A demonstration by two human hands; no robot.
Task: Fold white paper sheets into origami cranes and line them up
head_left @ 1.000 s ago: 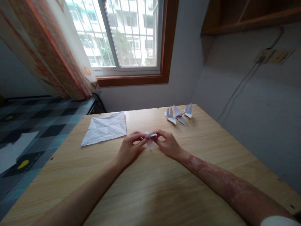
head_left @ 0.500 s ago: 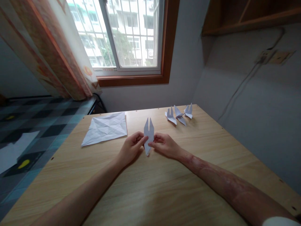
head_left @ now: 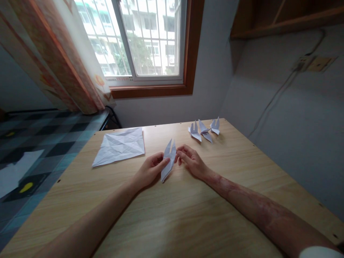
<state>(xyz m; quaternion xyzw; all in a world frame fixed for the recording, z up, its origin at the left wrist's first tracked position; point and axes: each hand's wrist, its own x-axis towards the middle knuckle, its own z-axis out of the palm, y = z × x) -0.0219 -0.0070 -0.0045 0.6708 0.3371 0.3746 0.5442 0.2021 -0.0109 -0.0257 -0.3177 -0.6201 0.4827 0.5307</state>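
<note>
A folded white origami paper (head_left: 167,165) with two upright points and a split between them tilts over the middle of the table. My left hand (head_left: 152,166) pinches its left side, thumb lying across the front and fingers behind. Just right of the paper is my right hand (head_left: 191,161), its fingers loosely bent and apart, tips close to the paper's right edge. Whether those fingertips touch the paper I cannot tell. Three folded paper cranes (head_left: 206,133) stand at the table's far right.
A creased white sheet (head_left: 120,146) lies flat at the left of the wooden table (head_left: 166,222). Beyond the left edge, a checked bed cover (head_left: 64,150) carries more white paper (head_left: 20,172). A window (head_left: 150,43) and a curtain are behind; a shelf hangs at upper right.
The folded paper has turned and tilted, its lower tip swinging left and toward me. My right hand has let go of it and its fingers have spread; my left hand keeps its pinch.
</note>
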